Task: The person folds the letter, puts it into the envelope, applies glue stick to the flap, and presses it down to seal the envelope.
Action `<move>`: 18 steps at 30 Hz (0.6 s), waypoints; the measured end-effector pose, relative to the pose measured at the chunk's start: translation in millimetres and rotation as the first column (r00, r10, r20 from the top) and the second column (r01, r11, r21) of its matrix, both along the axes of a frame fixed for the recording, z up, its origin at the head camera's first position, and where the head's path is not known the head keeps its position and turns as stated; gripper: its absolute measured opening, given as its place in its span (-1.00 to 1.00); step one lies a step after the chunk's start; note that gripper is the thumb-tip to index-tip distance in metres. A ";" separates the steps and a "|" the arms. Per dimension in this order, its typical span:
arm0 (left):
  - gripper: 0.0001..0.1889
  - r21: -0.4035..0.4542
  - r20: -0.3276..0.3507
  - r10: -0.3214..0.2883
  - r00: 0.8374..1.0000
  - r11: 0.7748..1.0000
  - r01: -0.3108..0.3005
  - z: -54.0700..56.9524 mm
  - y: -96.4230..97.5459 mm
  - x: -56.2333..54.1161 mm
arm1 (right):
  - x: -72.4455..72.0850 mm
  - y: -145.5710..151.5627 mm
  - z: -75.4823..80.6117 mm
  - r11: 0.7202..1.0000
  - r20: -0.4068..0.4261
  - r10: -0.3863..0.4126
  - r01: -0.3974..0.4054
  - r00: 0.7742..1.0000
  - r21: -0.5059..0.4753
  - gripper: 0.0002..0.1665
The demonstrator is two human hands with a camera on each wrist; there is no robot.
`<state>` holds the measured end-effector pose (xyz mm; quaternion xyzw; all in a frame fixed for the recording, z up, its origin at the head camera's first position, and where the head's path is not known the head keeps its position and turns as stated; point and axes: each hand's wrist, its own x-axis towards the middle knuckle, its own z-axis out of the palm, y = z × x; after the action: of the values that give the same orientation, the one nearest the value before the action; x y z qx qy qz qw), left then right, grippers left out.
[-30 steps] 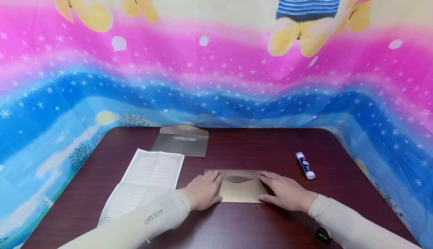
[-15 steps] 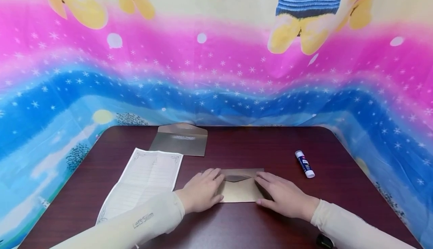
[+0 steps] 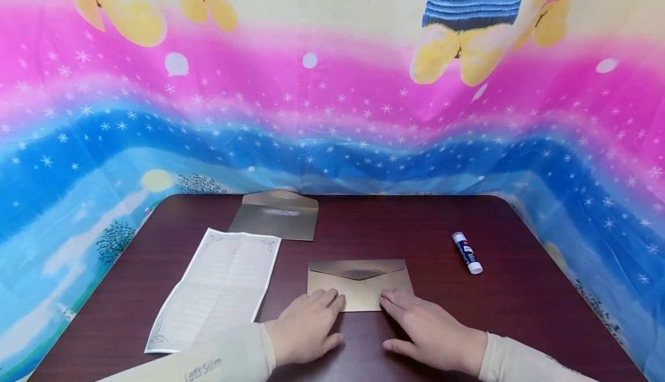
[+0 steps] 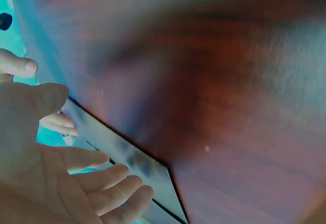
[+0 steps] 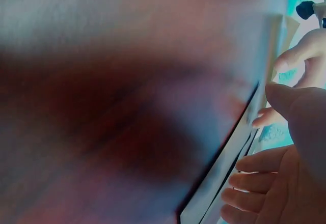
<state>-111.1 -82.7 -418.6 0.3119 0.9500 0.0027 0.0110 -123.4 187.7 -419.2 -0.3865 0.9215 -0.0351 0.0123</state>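
You have two envelopes on one dark table (image 3: pixel 389 226). The near envelope (image 3: pixel 359 296) lies flat in front of you, between and just beyond your hands, its one flap folded down over the body. Your left hand (image 3: pixel 307 325) and right hand (image 3: pixel 435 331) are both open, gripping nothing, fingers extended over its near part; you cannot tell whether all the fingertips touch it. The far envelope (image 3: pixel 275 224) lies near the back edge, flap spread away from you. One lined sheet (image 3: pixel 218 289) lies at your left, one glue stick (image 3: pixel 467 253) at your right.
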 end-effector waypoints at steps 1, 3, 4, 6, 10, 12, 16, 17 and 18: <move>-0.30 -0.005 -0.001 -0.002 1.000 1.000 0.002 -1.1 -0.2 2.1 | 1.6 -0.8 -0.9 1.000 -0.004 0.003 -0.003 1.000 0.002 -0.12; -0.28 -0.019 -0.007 -0.006 1.000 1.000 0.006 -3.8 -0.7 5.5 | 4.1 -2.0 -3.3 1.000 -0.005 0.008 -0.008 1.000 0.002 -0.10; -0.28 -0.026 -0.010 -0.008 1.000 1.000 0.007 -4.9 -1.0 6.9 | 5.1 -2.6 -4.6 1.000 -0.004 0.009 -0.009 1.000 0.003 -0.10; -0.28 -0.039 -0.012 -0.010 1.000 0.999 0.010 -7.2 -1.4 8.7 | 6.7 -3.1 -7.3 1.000 0.005 0.006 -0.006 1.000 0.010 -0.09; -0.28 -0.053 -0.019 -0.020 1.000 0.998 0.019 -9.7 -0.9 9.1 | 8.4 -2.8 -12.8 1.000 -0.001 0.005 -0.005 1.000 0.025 -0.08; -0.28 -0.053 -0.020 -0.023 1.000 0.998 0.021 -10.1 -0.3 7.7 | 8.2 -3.0 -14.1 1.000 -0.014 0.005 -0.004 1.000 0.029 -0.08; -0.28 -0.059 -0.024 -0.027 0.999 0.998 0.026 -10.5 1.2 3.0 | 4.8 -4.1 -13.6 1.000 -0.025 0.001 0.000 1.000 0.027 -0.09; -0.28 -0.058 -0.023 -0.026 0.999 0.998 0.024 -10.3 1.6 1.4 | 3.1 -4.2 -13.2 1.000 -0.023 0.000 0.001 1.000 0.023 -0.09; -0.27 -0.054 -0.020 -0.023 1.000 0.998 0.021 -10.1 2.2 -0.2 | 1.1 -4.1 -12.8 1.000 -0.016 -0.004 0.004 1.000 0.020 -0.08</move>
<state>-111.3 -80.5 -428.7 0.3219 0.9464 -0.0263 0.0096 -122.3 183.7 -432.0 -0.3848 0.9227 -0.0229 0.0087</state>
